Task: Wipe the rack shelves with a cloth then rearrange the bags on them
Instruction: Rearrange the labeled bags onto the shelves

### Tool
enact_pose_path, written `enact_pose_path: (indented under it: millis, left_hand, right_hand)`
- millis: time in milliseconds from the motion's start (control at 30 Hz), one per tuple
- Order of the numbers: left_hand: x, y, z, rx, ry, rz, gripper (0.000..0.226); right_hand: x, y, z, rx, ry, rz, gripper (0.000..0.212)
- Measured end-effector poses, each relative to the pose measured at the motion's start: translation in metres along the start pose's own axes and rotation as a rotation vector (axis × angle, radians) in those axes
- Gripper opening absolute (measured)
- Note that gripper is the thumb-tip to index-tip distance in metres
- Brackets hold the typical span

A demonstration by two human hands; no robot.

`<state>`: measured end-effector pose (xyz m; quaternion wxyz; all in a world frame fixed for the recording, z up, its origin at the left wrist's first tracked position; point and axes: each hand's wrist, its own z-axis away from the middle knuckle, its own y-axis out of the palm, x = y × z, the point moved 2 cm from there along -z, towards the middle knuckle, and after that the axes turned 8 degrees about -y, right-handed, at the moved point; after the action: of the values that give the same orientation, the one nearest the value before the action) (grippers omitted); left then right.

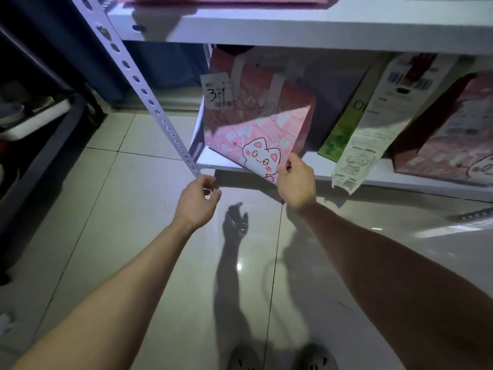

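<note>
A pink paper bag with a white cartoon cat (256, 124) stands tilted on the low white rack shelf (213, 162), its bottom corner hanging past the shelf's front edge. My right hand (296, 182) pinches that lower corner. My left hand (198, 201) hovers just left of it, by the foot of the perforated rack post (149, 97), fingers loosely curled and holding nothing that I can see. A white price tag reading 34 (216, 90) hangs from the bag's handles. No cloth is in view.
Further right on the same shelf lean a green bag (344, 129), a white printed bag (373, 124) and another pink cat bag (448, 140). An upper shelf (293, 28) runs overhead. A dark rack holding a white tray (34, 121) stands at left. Glossy tiled floor lies below.
</note>
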<state>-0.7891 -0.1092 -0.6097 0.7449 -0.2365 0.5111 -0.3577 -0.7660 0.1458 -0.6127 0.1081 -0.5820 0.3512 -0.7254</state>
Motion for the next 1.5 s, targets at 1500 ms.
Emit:
enact_pose_path:
  millis: [1500]
  left_hand:
    - [-0.343, -0.182, 0.452, -0.036, 0.089, 0.353, 0.006]
  right_hand:
    - [0.157, -0.528, 0.294, -0.072, 0.041, -0.162, 0.012]
